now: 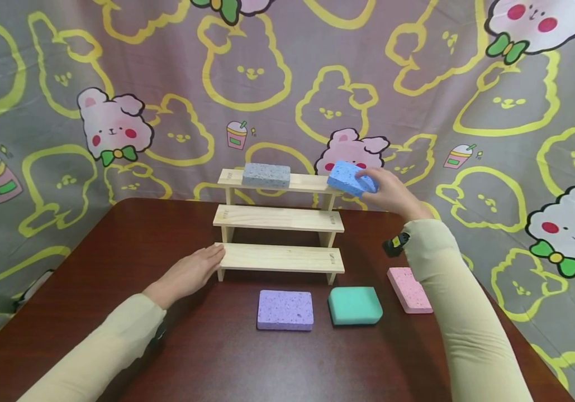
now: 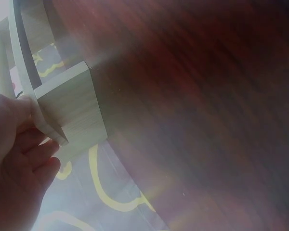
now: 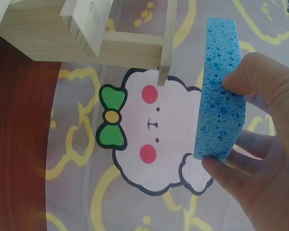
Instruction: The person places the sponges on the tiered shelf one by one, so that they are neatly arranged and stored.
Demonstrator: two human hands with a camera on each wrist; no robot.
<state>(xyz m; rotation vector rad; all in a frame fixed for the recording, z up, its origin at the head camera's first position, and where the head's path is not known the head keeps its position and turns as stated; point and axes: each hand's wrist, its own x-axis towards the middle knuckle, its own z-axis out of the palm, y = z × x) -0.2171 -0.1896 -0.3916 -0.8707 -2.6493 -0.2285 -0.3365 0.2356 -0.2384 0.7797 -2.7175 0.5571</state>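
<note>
A three-tier wooden stand [image 1: 279,219] stands on the table, with a grey sponge [image 1: 266,175] lying on the left part of its top tier. My right hand [image 1: 393,192] pinches a blue sponge [image 1: 346,177] at the right end of that tier. Seen from the right wrist, this blue sponge [image 3: 219,91] is held between thumb and fingers, apart from the wood. My left hand [image 1: 189,274] grips the left end of the bottom tier; in the left wrist view its thumb and fingers [image 2: 41,154] lie about the board's end [image 2: 45,122].
In front of the stand, a purple sponge [image 1: 285,310], a green sponge [image 1: 355,306] and a pink sponge [image 1: 410,290] lie on the dark red-brown table [image 1: 207,357]. A patterned curtain [image 1: 176,67] with cartoon faces hangs behind and beside the table.
</note>
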